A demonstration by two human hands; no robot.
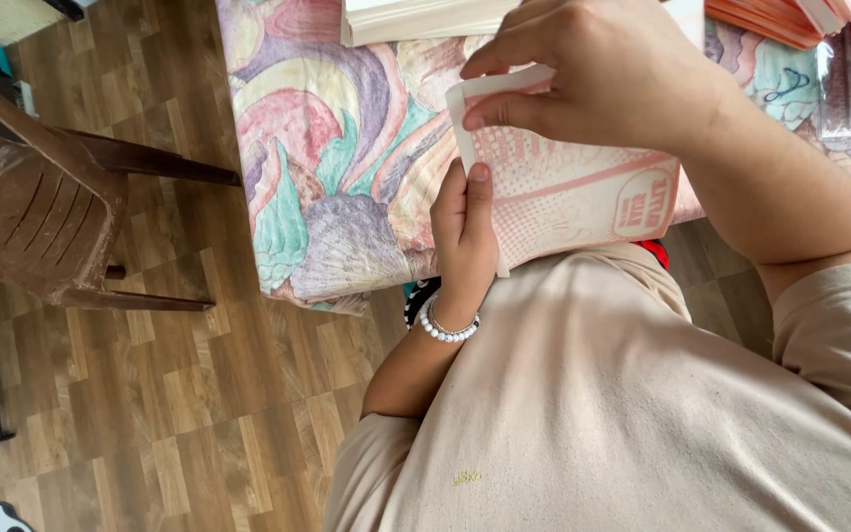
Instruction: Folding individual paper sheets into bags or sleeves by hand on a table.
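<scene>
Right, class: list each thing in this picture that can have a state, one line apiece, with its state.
Left hand: gripping the paper bag's left edge, thumb up.
Right hand: pinching the bag's top corner.
Paper bag: flat, held up off the table.
Bracelet: worn on the left wrist.
Brown chair: unoccupied, standing beside the table.
Tablecloth: spread over the table.
Cream stack: lying on the table.
</scene>
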